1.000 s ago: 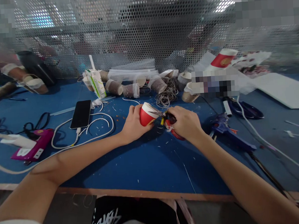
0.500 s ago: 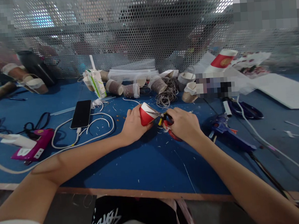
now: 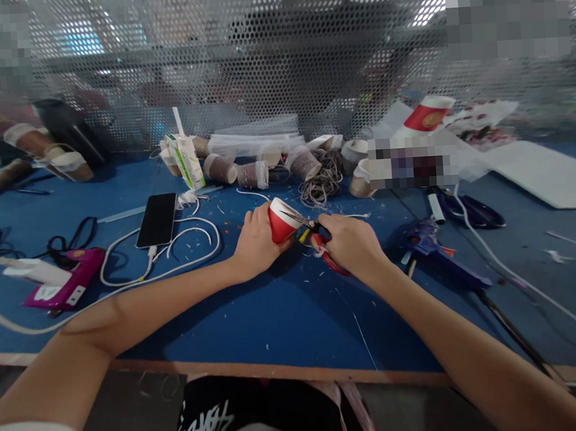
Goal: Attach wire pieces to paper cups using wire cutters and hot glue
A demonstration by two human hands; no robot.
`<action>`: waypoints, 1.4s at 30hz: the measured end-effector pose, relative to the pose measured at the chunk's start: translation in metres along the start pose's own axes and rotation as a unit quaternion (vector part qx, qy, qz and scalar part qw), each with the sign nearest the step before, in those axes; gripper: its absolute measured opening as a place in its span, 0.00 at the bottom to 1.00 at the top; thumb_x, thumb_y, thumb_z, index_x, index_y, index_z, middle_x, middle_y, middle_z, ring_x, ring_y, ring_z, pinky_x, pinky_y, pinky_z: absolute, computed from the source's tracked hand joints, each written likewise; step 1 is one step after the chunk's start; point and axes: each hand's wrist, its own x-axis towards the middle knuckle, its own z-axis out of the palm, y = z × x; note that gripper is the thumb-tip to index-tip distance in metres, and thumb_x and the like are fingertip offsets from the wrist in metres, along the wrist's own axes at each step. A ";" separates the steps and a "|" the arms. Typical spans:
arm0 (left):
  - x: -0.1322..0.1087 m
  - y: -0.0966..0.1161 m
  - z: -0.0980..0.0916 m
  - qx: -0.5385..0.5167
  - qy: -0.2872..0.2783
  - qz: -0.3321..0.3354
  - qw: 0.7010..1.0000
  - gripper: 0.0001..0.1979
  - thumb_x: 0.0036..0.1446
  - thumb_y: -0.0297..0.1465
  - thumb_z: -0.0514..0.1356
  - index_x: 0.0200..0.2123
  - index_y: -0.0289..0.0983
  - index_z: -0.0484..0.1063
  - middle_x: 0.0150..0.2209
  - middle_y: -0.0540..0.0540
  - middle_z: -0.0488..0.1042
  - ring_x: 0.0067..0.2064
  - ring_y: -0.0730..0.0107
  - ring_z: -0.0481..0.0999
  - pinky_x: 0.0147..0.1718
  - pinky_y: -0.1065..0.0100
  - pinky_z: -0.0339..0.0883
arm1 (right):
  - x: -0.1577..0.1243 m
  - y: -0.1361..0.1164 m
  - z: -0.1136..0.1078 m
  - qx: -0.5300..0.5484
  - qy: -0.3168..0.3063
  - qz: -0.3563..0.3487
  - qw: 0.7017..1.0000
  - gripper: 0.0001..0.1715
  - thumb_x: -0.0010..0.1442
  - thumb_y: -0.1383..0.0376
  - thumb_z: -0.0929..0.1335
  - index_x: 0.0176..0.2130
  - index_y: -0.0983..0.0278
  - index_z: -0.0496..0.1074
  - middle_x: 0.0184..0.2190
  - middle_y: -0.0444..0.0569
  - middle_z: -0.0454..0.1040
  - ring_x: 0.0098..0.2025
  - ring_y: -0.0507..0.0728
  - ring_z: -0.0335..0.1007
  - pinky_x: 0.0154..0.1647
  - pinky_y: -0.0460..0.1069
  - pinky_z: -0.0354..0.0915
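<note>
My left hand (image 3: 259, 242) is wrapped round a red and white paper cup (image 3: 281, 225), tilted with its opening toward the upper right. In my right hand (image 3: 348, 239) is a pair of scissors (image 3: 327, 252) with red and black handles. The blades reach over the cup's rim, one of them across the opening. My right fingers are closed around the handles and partly hide them. Small white scraps lie on the blue tabletop (image 3: 285, 326) below the cup.
A phone (image 3: 156, 221) with a white cable and a purple power strip (image 3: 67, 281) lie at left. Behind are a drink carton (image 3: 186, 162), several cord-wrapped cups and a tangle of brown cord (image 3: 322, 177). A blue glue gun (image 3: 441, 258) lies at right, before a perforated metal screen (image 3: 259, 61).
The scissors and my right hand have shifted very slightly, with the handles seeming closer together. My left hand and the cup stay almost in place.
</note>
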 end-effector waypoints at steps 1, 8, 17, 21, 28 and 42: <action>0.000 0.000 0.000 -0.002 0.003 0.001 1.000 0.33 0.47 0.37 0.66 0.54 0.33 0.58 0.51 0.37 0.67 0.48 0.53 0.66 0.50 0.49 0.64 | 0.000 0.000 0.000 0.005 -0.002 -0.002 1.000 0.12 0.55 0.67 0.62 0.36 0.66 0.72 0.28 0.53 0.73 0.28 0.56 0.65 0.27 0.47 0.48; -0.001 0.000 0.000 -0.007 0.009 0.005 1.000 0.33 0.47 0.37 0.66 0.53 0.33 0.58 0.51 0.37 0.67 0.48 0.53 0.67 0.50 0.50 0.64 | -0.001 0.000 -0.002 -0.006 -0.012 -0.008 1.000 0.12 0.57 0.66 0.61 0.35 0.67 0.72 0.28 0.54 0.73 0.28 0.56 0.65 0.27 0.48 0.49; -0.002 -0.001 0.000 0.018 0.013 0.051 0.998 0.35 0.49 0.39 0.65 0.55 0.32 0.55 0.51 0.34 0.67 0.49 0.50 0.68 0.51 0.48 0.63 | -0.003 -0.005 -0.007 -0.029 -0.025 -0.016 0.999 0.14 0.57 0.65 0.60 0.38 0.67 0.72 0.30 0.56 0.74 0.28 0.57 0.66 0.26 0.48 0.47; -0.003 -0.002 0.000 0.028 0.005 0.069 0.997 0.35 0.50 0.39 0.64 0.56 0.30 0.55 0.50 0.32 0.67 0.49 0.48 0.68 0.51 0.47 0.62 | -0.001 -0.003 -0.004 -0.007 -0.023 -0.005 1.000 0.13 0.55 0.70 0.60 0.36 0.67 0.71 0.30 0.56 0.75 0.28 0.57 0.67 0.27 0.48 0.49; 0.001 0.003 -0.003 -0.086 -0.014 -0.029 0.996 0.33 0.43 0.37 0.68 0.50 0.36 0.59 0.46 0.39 0.71 0.46 0.54 0.71 0.46 0.52 0.67 | 0.007 0.017 0.003 0.102 0.097 0.013 0.990 0.10 0.54 0.61 0.62 0.28 0.64 0.67 0.24 0.52 0.72 0.26 0.56 0.64 0.28 0.48 0.53; 0.009 -0.006 -0.003 -0.372 -0.147 -0.078 0.913 0.29 0.38 0.41 0.70 0.43 0.37 0.65 0.41 0.44 0.73 0.39 0.65 0.74 0.41 0.58 0.72 | 0.012 0.037 0.003 0.065 0.044 -0.066 0.995 0.08 0.51 0.66 0.61 0.30 0.64 0.68 0.27 0.52 0.71 0.29 0.56 0.62 0.28 0.48 0.53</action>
